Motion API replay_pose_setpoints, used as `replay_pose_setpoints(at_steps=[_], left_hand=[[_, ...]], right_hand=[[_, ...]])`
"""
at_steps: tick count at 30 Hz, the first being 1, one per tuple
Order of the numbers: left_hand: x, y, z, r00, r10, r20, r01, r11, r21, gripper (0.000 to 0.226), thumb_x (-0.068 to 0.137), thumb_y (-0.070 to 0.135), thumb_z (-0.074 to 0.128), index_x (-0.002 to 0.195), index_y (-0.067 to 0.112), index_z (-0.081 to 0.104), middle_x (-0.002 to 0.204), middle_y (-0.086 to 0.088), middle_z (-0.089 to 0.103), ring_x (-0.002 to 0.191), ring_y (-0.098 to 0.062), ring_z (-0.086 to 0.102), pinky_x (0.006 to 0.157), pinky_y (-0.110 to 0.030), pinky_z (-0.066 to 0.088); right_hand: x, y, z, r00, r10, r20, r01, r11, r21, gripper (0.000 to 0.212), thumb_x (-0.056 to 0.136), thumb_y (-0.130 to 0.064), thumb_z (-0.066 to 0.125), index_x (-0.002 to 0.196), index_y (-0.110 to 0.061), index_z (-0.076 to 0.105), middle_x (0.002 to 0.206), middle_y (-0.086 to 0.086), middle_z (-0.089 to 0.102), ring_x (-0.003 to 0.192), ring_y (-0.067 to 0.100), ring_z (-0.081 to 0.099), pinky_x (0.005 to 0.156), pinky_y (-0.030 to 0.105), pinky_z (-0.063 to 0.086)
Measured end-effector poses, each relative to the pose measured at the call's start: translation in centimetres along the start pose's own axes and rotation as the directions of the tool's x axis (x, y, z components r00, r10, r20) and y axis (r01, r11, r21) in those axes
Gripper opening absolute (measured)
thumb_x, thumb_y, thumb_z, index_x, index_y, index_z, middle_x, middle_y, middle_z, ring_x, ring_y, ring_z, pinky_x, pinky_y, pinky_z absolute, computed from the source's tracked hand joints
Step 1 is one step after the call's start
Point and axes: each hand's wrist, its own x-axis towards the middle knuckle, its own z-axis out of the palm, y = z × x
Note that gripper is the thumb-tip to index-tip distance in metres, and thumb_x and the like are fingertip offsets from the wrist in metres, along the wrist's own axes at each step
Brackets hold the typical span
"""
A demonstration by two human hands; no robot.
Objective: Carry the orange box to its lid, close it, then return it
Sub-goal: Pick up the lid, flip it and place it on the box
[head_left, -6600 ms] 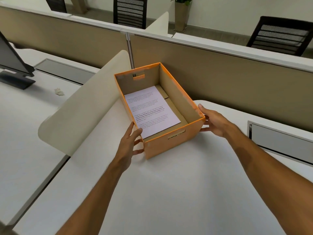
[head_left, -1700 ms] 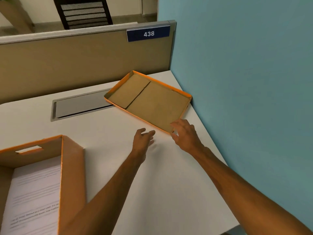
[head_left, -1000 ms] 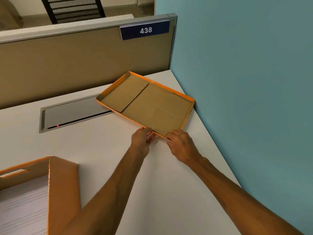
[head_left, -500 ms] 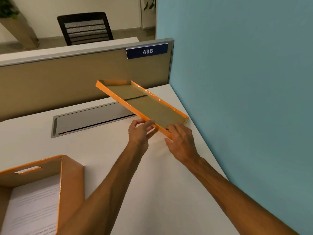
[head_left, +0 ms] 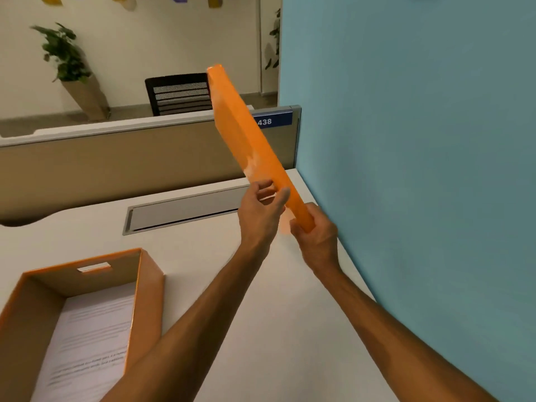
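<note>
The orange lid [head_left: 246,134] is up in the air, tipped nearly on edge, its orange outer face toward me. My left hand [head_left: 261,211] grips its near edge from the left, and my right hand [head_left: 314,230] holds the lower corner from below. The open orange box [head_left: 148,288] stands on the white desk at the lower left, a printed sheet [head_left: 90,338] lying inside it. My left forearm crosses in front of the box's right wall.
A teal wall [head_left: 420,169] closes the desk's right side. A beige partition [head_left: 116,169] with a "438" plate [head_left: 271,121] runs along the back. A grey cable hatch [head_left: 185,210] is set in the white desk [head_left: 284,329]. A black chair and a potted plant stand beyond.
Both hands took hold of the lid where it lay flat by the wall, lifted it off the desk and tilted it up, so its orange outer face now shows.
</note>
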Motion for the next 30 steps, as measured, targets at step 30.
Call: replay_pose_setpoints(at_steps=[30], left_hand=[[-13.6,-3.3,-21.0,0.972,-0.205,-0.111,0.223,0.957,0.185,0.053,0.09,0.027,0.068,0.137,0.009,0.051,0.131,-0.013,0.06,0.116,-0.035,0.061,0.096,-0.052,0.053]], right_hand=[[-11.1,-3.7,-5.6,0.806,0.458,0.375,-0.591,0.648,0.481,0.049,0.085,-0.029,0.075,0.131,-0.024,0.058,0.12,0.0,0.065,0.106,0.026,0.063,0.071,0.039,0.058]])
